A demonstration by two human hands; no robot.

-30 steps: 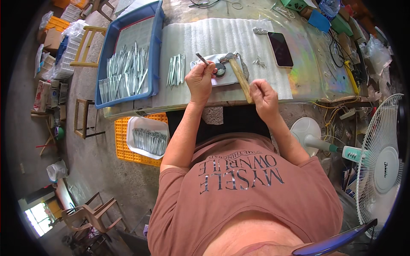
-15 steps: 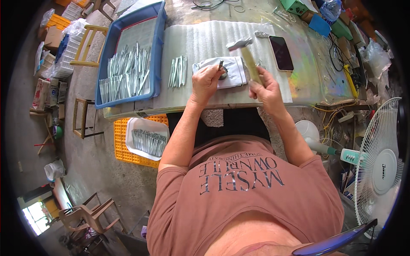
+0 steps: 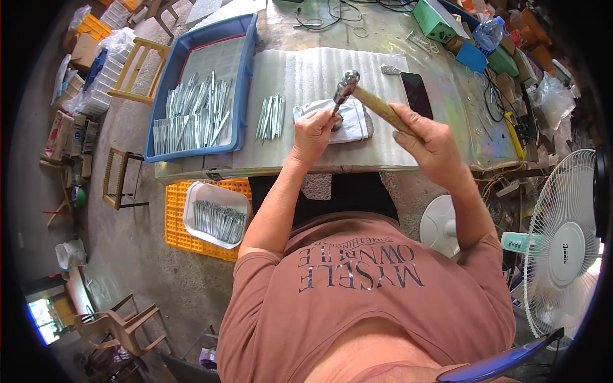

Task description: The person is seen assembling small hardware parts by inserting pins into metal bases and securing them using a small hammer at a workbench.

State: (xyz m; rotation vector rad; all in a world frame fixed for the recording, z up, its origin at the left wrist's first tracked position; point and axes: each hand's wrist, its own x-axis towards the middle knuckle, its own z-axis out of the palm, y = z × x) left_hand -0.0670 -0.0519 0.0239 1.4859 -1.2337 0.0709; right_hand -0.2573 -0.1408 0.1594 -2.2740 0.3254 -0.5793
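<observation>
Nearest, below the bench's near edge and to the left, a white tub of metal strips sits on a yellow crate on the floor.

On the bench, the left hand is closed in a pinch on a small metal piece, standing it up on a grey block that lies on the ribbed white mat. The piece rises from the fingers toward the far side and a little to the right; its lower end is hidden by the hand, so I cannot tell how it meets the block.

To the right, the right hand is wrapped tight round the wooden handle of a hammer. The handle's long axis runs from that hand toward the far left, and the steel head sits at its far-left end, touching or just beside the top of the held piece (the fisheye view does not let me say which). So the piece lies to the left and slightly farther than the right hand, directly under the hammer head, while the left hand is the nearer of the two to it, its fingertips just beside the strike point.

Left of the block lies a small bundle of strips; farther left, a blue tray holds many more. Right of the hammer, a dark phone lies flat.
</observation>
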